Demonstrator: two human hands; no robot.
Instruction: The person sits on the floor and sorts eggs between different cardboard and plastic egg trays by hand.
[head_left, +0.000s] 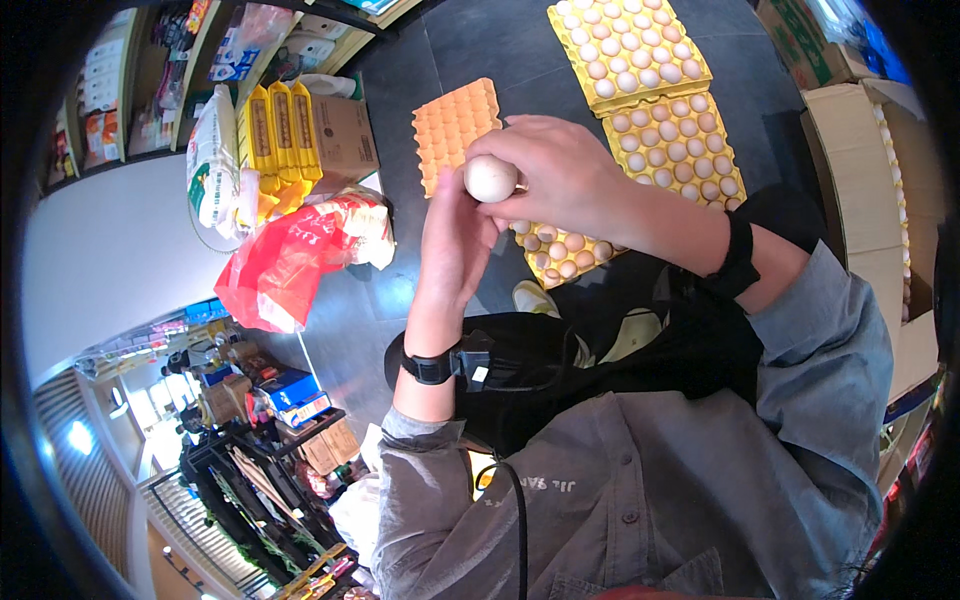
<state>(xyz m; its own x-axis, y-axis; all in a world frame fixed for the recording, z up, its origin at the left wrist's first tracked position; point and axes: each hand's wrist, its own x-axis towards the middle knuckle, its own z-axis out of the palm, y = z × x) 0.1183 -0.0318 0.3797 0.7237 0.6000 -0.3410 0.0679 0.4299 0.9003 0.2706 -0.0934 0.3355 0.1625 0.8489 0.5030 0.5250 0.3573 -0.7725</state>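
Note:
A pale egg (491,180) is held up in front of me between both hands. My right hand (565,165) is closed on its right side, with the index finger over the top and the thumb below. My left hand (453,245) meets the egg from the left, its thumb along the side and its other fingers partly hidden. Beneath the hands on the floor lies an orange egg tray (455,125) with bare cups. A yellow egg tray (533,262) full of white and brown eggs sits by my feet, partly covered by my right arm.
More yellow trays of eggs (712,78) stand ahead to the right. An open cardboard box (850,200) is at my right. On the left are a red plastic bag (280,265), yellow packs (283,130), a brown carton (343,140) and stocked shelves (130,70).

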